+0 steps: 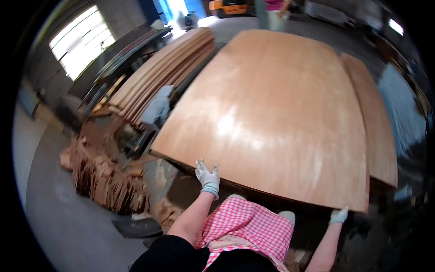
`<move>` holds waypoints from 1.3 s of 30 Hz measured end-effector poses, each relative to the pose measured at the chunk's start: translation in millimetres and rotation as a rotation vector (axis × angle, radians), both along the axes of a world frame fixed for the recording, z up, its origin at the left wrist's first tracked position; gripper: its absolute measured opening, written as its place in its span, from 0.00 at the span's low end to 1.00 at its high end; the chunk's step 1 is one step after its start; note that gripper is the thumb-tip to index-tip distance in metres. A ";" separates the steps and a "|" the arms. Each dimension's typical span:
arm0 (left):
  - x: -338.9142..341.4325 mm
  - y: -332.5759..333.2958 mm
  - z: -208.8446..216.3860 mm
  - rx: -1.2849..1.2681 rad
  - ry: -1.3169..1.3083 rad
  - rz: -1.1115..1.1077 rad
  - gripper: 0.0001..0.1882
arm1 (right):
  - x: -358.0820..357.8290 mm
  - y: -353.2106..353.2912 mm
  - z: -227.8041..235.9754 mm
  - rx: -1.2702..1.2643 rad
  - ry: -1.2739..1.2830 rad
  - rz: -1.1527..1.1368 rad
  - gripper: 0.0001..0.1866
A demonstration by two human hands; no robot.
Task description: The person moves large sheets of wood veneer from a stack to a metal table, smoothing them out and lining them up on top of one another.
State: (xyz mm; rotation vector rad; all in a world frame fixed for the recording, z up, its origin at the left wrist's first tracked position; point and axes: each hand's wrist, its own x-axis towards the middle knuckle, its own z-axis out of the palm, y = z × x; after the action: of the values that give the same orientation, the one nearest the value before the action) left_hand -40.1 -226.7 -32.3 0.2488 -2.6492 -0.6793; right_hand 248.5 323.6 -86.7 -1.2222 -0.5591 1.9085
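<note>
A large, smooth, light-brown wood sheet point(267, 104) lies on top of a stack in front of me, and its surface shines in places. My left hand point(208, 176), in a white glove with a bluish cuff, is at the sheet's near edge, left of the middle. Its fingers are stretched out and apart, and it grips nothing. Near the front right corner, my right hand point(338, 215), also gloved, holds the sheet's edge. Some of its fingers are hidden by the sheet.
Another wood sheet point(374, 122) sticks out at the right. A pile of long, curved wood sheets point(167, 72) stands at the back left. Torn veneer scraps point(106, 177) are heaped on the floor at my left. Farther back are a person point(276, 16) and an orange vehicle point(230, 7).
</note>
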 end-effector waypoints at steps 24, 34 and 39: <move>-0.7 -45.6 -9.0 0.832 -0.122 0.444 0.36 | 8.3 75.6 -37.9 0.126 -0.466 -0.076 0.36; -43.9 -120.8 -62.0 0.972 0.051 0.475 0.30 | 11.5 67.9 -3.1 0.134 -0.306 -0.063 0.36; -71.3 -188.8 -60.4 0.889 0.070 0.415 0.31 | 5.9 52.6 4.1 0.082 -0.268 -0.079 0.38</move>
State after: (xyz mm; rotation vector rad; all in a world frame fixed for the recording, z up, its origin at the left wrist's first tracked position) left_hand -111.4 -415.5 -92.7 0.9494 -1.9577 -1.6119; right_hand 254.4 376.1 -82.6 -1.4346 -0.7113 1.6505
